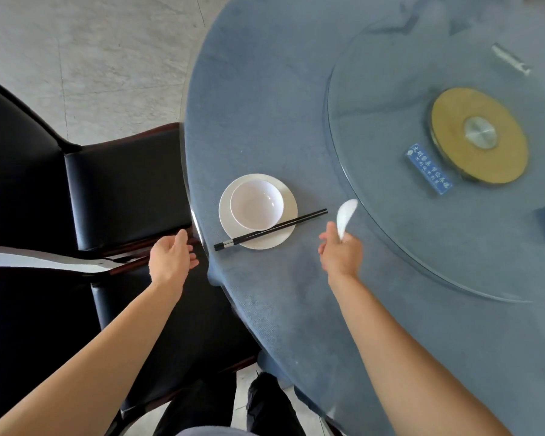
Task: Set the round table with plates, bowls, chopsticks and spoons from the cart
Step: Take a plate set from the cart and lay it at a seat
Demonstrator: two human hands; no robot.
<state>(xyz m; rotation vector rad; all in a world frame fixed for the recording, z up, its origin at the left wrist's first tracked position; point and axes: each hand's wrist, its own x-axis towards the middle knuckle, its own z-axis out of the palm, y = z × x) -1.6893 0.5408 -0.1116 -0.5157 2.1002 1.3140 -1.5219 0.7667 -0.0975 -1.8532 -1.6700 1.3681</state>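
Observation:
A white bowl [256, 203] sits on a white plate [283, 236] near the left edge of the round table [296, 309], which has a blue cloth. A pair of black chopsticks [309, 216] lies across the plate's right rim. My right hand [340, 253] hovers over the table just right of the plate and holds a white spoon [346, 215] by its handle, bowl end pointing away. My left hand [170, 258] hangs over the chair beside the table edge, fingers relaxed and holding nothing.
A glass turntable [375, 127] with a gold hub [479, 135] covers the table's middle; a blue sign [428, 168] and a small metal object [512, 58] lie on it. Two black chairs [123, 184] stand at the left, close to the table edge.

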